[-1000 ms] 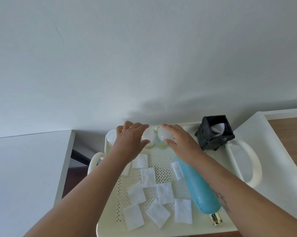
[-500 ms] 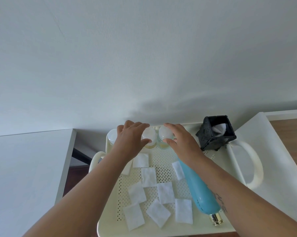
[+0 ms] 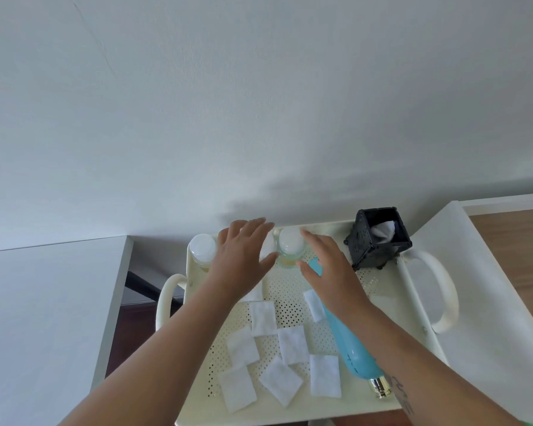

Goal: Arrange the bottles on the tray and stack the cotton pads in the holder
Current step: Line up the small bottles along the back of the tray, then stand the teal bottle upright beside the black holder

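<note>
Hands hover over a cream perforated tray (image 3: pixel 378 290) with looped handles at each end, set against a white wall. The left hand (image 3: pixel 243 256) is spread, fingers loose and holding nothing, over a white-capped bottle (image 3: pixel 267 249) that is mostly hidden beneath it at the tray's far edge. The right hand (image 3: pixel 329 269) is likewise spread and empty, its fingers just beside a second clear bottle with a white cap (image 3: pixel 290 245) standing upright; whether they touch it cannot be told. A third white-capped bottle (image 3: pixel 202 249) stands in the far left corner. A turquoise bottle with a metallic cap (image 3: pixel 355 352) lies on its side along the right half of the tray, partly under the right forearm. Square white cotton pads (image 3: pixel 292 344) lie scattered flat across the near middle of the tray, some overlapping. A black square holder (image 3: pixel 363 244) sits tilted in the far right corner, with something white inside it.
</note>
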